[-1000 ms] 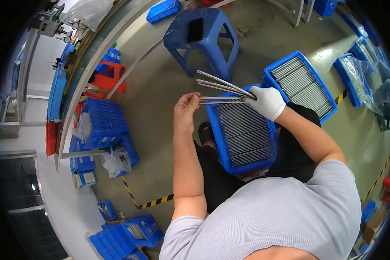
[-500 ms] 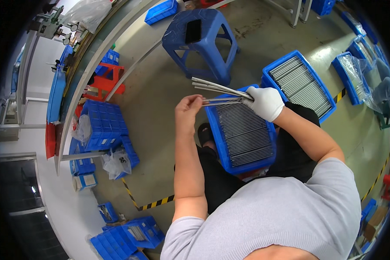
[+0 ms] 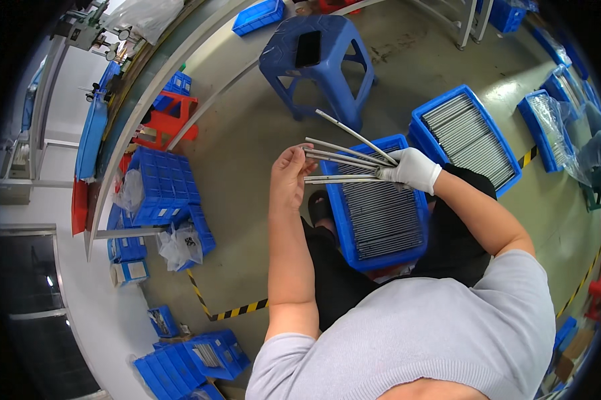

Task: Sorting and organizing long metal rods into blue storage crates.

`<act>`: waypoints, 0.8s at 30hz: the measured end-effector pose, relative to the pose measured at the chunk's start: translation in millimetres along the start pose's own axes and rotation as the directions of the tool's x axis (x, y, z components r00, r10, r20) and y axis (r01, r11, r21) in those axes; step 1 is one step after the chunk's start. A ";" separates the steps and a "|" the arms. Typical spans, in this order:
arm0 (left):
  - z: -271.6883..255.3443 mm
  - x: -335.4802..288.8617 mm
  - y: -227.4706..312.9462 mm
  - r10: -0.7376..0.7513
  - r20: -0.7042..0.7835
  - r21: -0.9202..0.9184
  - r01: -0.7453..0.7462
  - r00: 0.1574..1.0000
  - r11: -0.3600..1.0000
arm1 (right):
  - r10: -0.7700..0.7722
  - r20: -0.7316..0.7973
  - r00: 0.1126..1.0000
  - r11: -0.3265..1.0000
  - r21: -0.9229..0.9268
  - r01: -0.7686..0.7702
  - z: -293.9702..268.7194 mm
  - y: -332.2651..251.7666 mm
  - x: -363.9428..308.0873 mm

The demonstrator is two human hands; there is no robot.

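Several thin metal rods [image 3: 340,159] span my two hands, fanned out above the far-left corner of a blue plastic crate [image 3: 394,259]. As I judge it from this end, they are being spread and handled individually. My gloved right hand [image 3: 412,171] is closed around their gathered ends; my bare left hand [image 3: 291,172] is mostly closed, thumb and fingers pinching the opposite tips of some, while the uppermost rod angles away free. I cannot tell exactly how many each hand grips. Any shift from this hold, I'd say, calls for a steady right grip — loose rods could slip.

More rods lie in rows inside the crate, between the wearer's knees. Just beyond its far-right corner, a second blue crate [image 3: 418,132] holds another load. Ahead stands a blue plastic stool [image 3: 334,40] with a smartphone [image 3: 308,49] on its seat. The desk [image 3: 160,80] at left is well apart — nothing blocks the hands, though the knees crowd the crate's sides.
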State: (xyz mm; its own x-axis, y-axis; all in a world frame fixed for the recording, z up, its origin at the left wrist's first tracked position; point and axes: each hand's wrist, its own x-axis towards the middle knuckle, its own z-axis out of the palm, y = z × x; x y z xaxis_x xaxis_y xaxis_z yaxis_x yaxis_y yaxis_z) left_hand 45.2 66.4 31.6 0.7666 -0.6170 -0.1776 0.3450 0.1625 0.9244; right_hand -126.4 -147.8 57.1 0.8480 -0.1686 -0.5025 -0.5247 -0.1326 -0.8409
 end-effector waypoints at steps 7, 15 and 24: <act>0.1 -0.4 0.0 -0.058 0.045 -0.002 0.059 0.997 0.998 | 0.049 0.035 0.998 0.996 0.074 -0.052 1.0 4.6 3.4; -4.1 -2.8 -0.2 -0.029 0.007 0.118 0.028 1.000 0.993 | 0.030 0.009 1.000 0.999 -0.025 -0.030 -1.7 10.3 1.6; -7.0 -2.6 0.6 -0.120 0.002 0.161 0.118 0.993 0.980 | -0.306 -0.144 0.941 0.843 -0.500 0.198 1.3 12.7 3.7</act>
State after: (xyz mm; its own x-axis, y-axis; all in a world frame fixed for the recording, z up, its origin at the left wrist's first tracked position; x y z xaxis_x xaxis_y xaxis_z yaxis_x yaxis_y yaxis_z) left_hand 47.1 73.5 30.2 0.7184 -0.6339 -0.2865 0.3415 -0.0374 0.9391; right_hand -129.8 -148.9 44.3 0.9479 -0.2584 -0.1863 -0.3118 -0.6335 -0.7081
